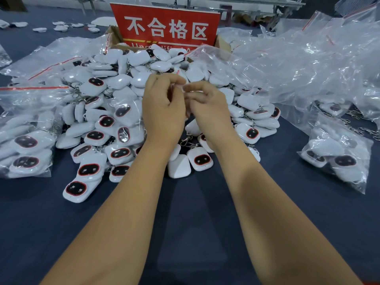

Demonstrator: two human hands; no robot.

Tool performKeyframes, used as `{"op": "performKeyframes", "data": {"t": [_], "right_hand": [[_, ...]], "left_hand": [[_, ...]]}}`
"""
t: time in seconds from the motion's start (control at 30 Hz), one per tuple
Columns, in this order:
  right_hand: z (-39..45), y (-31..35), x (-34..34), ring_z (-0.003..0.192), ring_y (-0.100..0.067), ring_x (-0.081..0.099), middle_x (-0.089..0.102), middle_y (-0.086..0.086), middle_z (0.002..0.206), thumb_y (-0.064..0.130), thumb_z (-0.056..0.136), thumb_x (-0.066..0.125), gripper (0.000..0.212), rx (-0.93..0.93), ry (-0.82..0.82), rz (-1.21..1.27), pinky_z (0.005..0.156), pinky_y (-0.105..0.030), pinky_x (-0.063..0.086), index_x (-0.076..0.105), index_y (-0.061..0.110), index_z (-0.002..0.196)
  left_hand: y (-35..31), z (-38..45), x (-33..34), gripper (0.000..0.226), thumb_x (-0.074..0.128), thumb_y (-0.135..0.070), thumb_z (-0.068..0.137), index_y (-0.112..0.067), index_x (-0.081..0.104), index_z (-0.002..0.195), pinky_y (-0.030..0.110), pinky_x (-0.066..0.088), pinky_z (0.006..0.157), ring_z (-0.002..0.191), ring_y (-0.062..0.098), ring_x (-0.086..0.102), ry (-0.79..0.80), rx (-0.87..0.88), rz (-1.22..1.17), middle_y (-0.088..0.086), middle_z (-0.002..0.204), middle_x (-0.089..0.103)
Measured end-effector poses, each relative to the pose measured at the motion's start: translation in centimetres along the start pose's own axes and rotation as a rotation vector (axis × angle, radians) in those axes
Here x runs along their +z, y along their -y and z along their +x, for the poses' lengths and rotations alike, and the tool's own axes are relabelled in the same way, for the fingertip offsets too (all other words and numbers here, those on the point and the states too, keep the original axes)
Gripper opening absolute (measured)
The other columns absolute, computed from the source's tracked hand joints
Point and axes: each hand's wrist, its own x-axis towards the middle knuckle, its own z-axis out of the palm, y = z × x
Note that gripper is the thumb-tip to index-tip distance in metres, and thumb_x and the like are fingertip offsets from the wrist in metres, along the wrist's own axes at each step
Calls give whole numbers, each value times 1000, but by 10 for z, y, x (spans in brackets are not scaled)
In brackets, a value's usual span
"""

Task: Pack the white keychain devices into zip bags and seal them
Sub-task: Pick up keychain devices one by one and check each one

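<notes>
A big heap of white keychain devices (121,112) with black, red-rimmed faces covers the middle of the dark blue table. Both hands are raised over the heap, close together. My left hand (162,105) and my right hand (207,108) have their fingertips curled and pinch the top edge of a small clear zip bag (183,88) between them. Only its faint red strip and a bit of clear film show; the hands hide the rest, and I cannot tell what the bag contains.
Filled bags of devices lie at the left (24,145) and at the right (337,157). A loose mound of empty clear zip bags (308,64) fills the right rear. A cardboard box with a red sign (166,27) stands behind the heap. Bare table (195,212) lies in front.
</notes>
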Motion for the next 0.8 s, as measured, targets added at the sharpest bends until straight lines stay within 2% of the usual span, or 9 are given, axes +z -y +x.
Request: {"op": "performKeyframes", "data": {"t": [0.07, 0.13, 0.17, 0.27, 0.4, 0.5, 0.57, 0.67, 0.8], "right_hand": [[4, 1, -7, 69, -8, 69, 74, 2, 80, -2, 88, 58, 21, 20, -123, -42, 70, -26, 56, 63, 17, 94], [7, -1, -15, 81, -13, 70, 74, 2, 88, 4, 88, 58, 20, 33, -193, -141, 73, -23, 52, 62, 24, 89], [8, -2, -17, 86, -15, 69, 73, 1, 92, 6, 89, 58, 21, 29, -210, -209, 73, -23, 50, 62, 27, 88], [10, -9, -21, 85, -8, 63, 67, 5, 94, 8, 90, 56, 21, -7, -206, -373, 71, -18, 45, 63, 27, 93], [6, -12, -17, 81, 2, 57, 62, 18, 93, 12, 90, 53, 25, -46, -69, -607, 64, -11, 43, 65, 31, 100], [0, -15, -9, 94, -13, 61, 68, 7, 101, 11, 89, 56, 23, -132, 111, -748, 86, -33, 50, 68, 22, 105], [-1, -17, -4, 99, -21, 59, 65, -2, 106, 12, 89, 57, 23, -188, 215, -910, 89, -42, 48, 68, 17, 108], [1, -21, -2, 110, -28, 50, 54, -8, 118, 17, 90, 59, 26, -228, 297, -1123, 91, -44, 44, 61, 12, 116], [1, -24, -2, 111, -31, 50, 54, -11, 118, 24, 93, 59, 29, -219, 292, -1164, 90, -43, 43, 57, 9, 117]], "left_hand": [[6, 6, -3, 24, 46, -9, 93, -26, 62, 91, 21, 45, 80, 83, 4, 53, -66, -100, -66, -1, 97, 58], [10, 11, -5, 25, 43, -10, 95, -28, 60, 91, 38, 46, 80, 85, 18, 52, -139, -195, -151, 9, 99, 59], [10, 13, -7, 25, 42, -10, 95, -28, 60, 91, 39, 46, 79, 84, 19, 51, -173, -220, -171, 11, 98, 58], [11, 14, -8, 30, 41, -9, 96, -33, 57, 89, 36, 47, 84, 85, 15, 50, -225, -245, -163, 14, 103, 58], [14, 17, -9, 28, 42, -10, 95, -30, 60, 87, 37, 42, 77, 84, 19, 48, -151, -296, -226, 10, 96, 53], [15, 18, -10, 27, 44, -8, 93, -28, 61, 85, 37, 40, 73, 80, 21, 47, -136, -316, -268, 10, 93, 53], [15, 17, -10, 27, 44, -9, 93, -27, 62, 85, 37, 39, 72, 79, 22, 47, -118, -318, -269, 11, 92, 53], [17, 17, -9, 28, 44, -9, 92, -29, 62, 83, 36, 39, 69, 77, 21, 48, -53, -330, -260, 13, 93, 53], [19, 16, -5, 32, 44, -6, 94, -29, 64, 82, 30, 41, 63, 77, 19, 49, 39, -344, -237, 12, 93, 51]]}}
